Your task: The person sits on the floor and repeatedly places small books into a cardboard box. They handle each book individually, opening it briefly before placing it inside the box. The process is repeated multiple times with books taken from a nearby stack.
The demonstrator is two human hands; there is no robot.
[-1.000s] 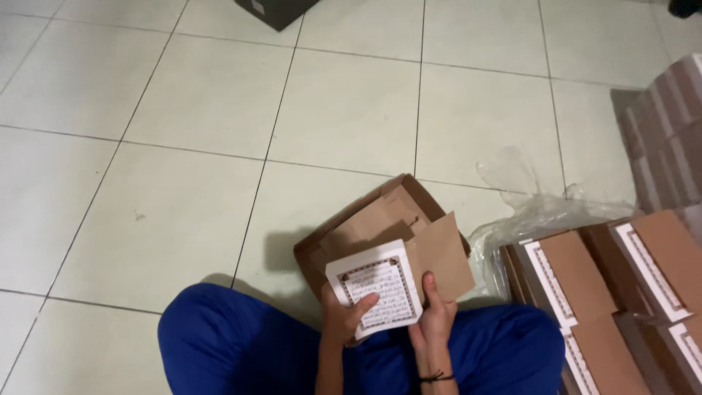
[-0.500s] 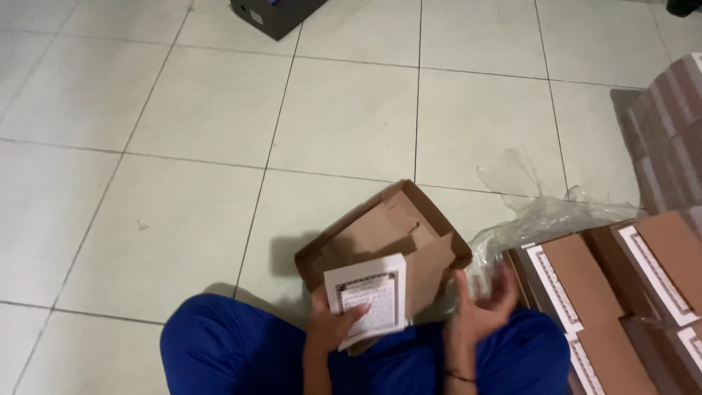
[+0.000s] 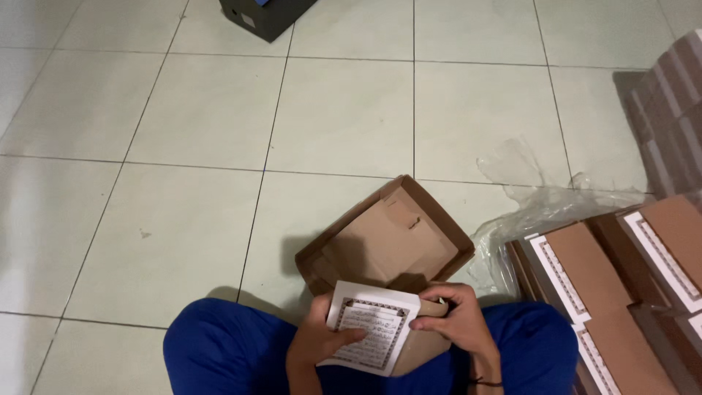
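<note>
A white printed booklet (image 3: 369, 329) with a dark ornate border rests over my lap. My left hand (image 3: 316, 342) grips its left edge, thumb lying across the page. My right hand (image 3: 455, 322) holds its right edge, fingers curled over the top corner and over a brown cardboard flap beneath. An open brown cardboard box (image 3: 387, 238) lies on the tiled floor just beyond my hands, its inside facing up. My legs in blue trousers (image 3: 219, 351) are folded under it.
Stacks of flat brown boxes with white bordered labels (image 3: 585, 285) sit at my right, partly on crumpled clear plastic wrap (image 3: 534, 197). More stacked boxes (image 3: 673, 110) stand at the far right. A dark box (image 3: 267, 14) lies at the top edge.
My right hand, which had swung off to the right half a second ago, has come back onto the booklet's right edge. The booklet sits a little lower and closer to me.
</note>
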